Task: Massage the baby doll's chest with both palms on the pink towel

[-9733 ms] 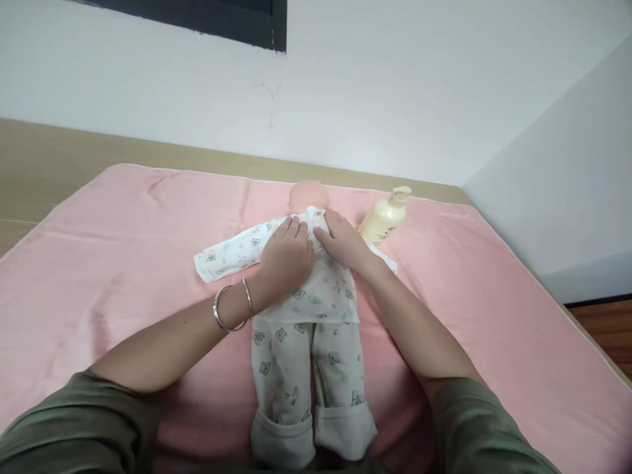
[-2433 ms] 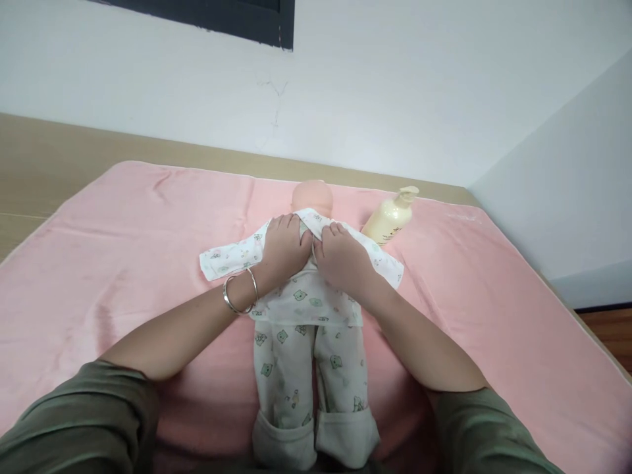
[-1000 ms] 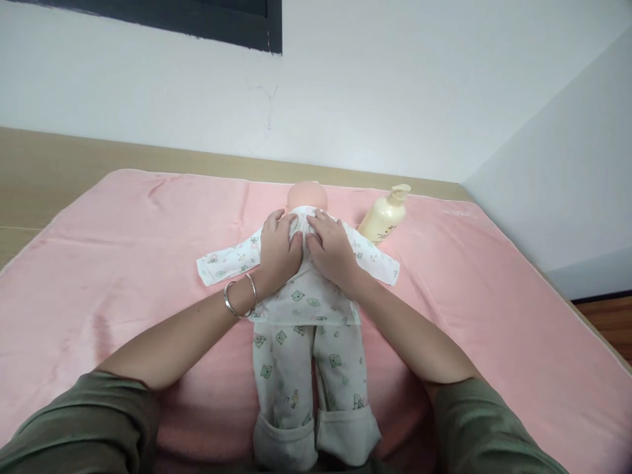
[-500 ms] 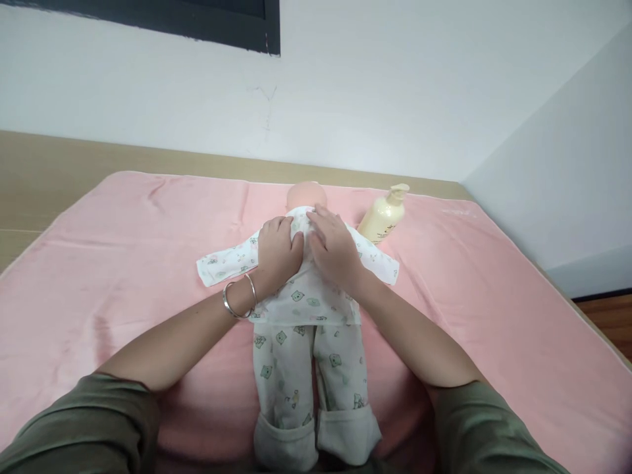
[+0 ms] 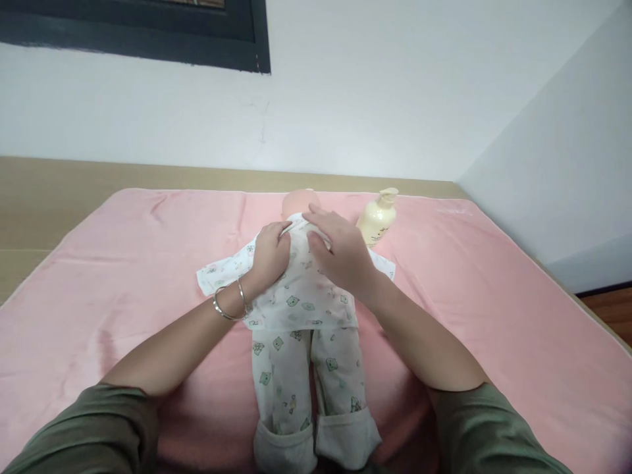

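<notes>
A doll lies on a pink sheet (image 5: 162,263), its bald head (image 5: 300,202) toward the wall. It wears a white printed top (image 5: 311,303) and matching trousers (image 5: 284,375) with turned-up cuffs. On the left of the doll's upper body rests my left hand (image 5: 270,257), fingers curved over the shoulder and thumb apart, two silver bangles at the wrist. My right hand (image 5: 342,250) is over the other shoulder near the collar, its fingers extended and thumb apart. Neither hand visibly grips anything.
A cream pump bottle (image 5: 378,218) stands on the sheet just right of the doll's shoulder. Behind the sheet runs a wooden edge (image 5: 197,176) against a white wall (image 5: 345,99), with a dark frame (image 5: 197,49) at upper left.
The view has tilted up slightly. My right hand has lifted a little and shifted right, and my left hand has moved slightly outward, so more of the chest and collar shows between them.
</notes>
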The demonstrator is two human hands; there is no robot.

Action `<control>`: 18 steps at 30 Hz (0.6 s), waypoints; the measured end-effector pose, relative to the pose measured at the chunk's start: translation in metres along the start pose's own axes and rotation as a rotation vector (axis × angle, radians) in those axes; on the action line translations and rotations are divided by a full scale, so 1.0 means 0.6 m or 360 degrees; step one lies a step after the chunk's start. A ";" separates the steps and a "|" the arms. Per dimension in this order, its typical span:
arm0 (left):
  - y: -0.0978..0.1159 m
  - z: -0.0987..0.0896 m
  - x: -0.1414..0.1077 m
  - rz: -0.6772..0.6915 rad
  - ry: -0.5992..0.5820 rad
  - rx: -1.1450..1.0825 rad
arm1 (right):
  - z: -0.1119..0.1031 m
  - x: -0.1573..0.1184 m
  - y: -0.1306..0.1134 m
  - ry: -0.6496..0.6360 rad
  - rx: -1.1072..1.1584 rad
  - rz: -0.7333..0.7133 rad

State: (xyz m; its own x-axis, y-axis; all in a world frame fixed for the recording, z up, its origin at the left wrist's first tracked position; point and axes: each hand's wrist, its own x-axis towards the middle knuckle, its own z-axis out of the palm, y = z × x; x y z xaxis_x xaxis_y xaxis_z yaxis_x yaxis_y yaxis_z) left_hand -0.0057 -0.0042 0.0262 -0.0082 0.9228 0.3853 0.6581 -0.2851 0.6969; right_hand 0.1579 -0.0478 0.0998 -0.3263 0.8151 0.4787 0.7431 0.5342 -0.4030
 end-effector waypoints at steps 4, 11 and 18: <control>0.060 -0.012 0.003 -0.0192 0.0184 -0.0288 | -0.079 0.010 0.034 0.0271 -0.0137 0.0137; 0.197 0.035 0.050 -0.0264 -0.0511 -0.1130 | -0.112 0.030 0.156 0.0463 -0.0254 0.0232; 0.229 0.099 0.134 -0.0121 -0.0689 -0.1327 | -0.111 0.051 0.184 0.0387 -0.0368 0.0217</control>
State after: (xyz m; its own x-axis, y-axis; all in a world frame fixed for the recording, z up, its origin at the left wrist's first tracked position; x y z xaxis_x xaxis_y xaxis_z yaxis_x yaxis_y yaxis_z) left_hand 0.1292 0.0459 0.1169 0.3619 0.9148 0.1793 -0.0853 -0.1590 0.9836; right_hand 0.2687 0.0213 0.1219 -0.0875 0.7832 0.6155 0.8919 0.3369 -0.3018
